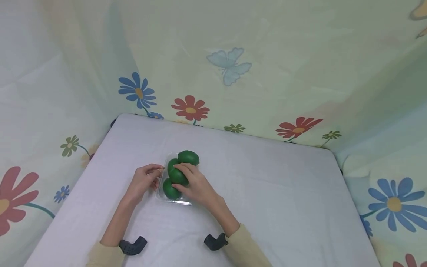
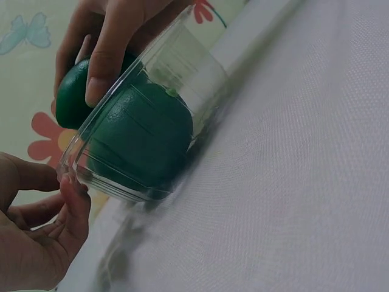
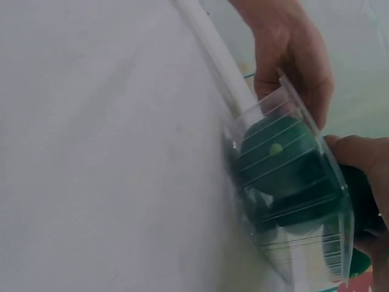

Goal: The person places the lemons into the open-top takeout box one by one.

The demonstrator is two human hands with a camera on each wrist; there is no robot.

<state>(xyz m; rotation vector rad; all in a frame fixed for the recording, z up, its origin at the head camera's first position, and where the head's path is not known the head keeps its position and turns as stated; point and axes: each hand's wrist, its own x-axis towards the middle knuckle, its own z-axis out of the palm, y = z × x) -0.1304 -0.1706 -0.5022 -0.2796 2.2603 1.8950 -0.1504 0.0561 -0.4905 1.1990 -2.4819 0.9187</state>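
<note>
A clear plastic tray [image 1: 184, 202] stands on the white-covered table with several smooth dark-green fruits in and over it. My left hand [image 1: 141, 183] pinches the tray's left rim between thumb and fingers, as the left wrist view shows up close. From the right, my right hand [image 1: 198, 187] grips one green fruit [image 1: 179, 177] above the tray, its fingers over the top. Nearest me lies another fruit [image 1: 169, 189] inside the tray. At the far end a further fruit [image 1: 188, 157] overlaps the rim, and one more is partly hidden behind the gripped fruit.
The white tabletop [image 1: 273, 200] stretches to the right and front of the tray. Behind it and at both sides hangs a pale curtain [image 1: 267, 85] printed with flowers and a butterfly. Dark devices [image 1: 133, 246] are strapped on both wrists.
</note>
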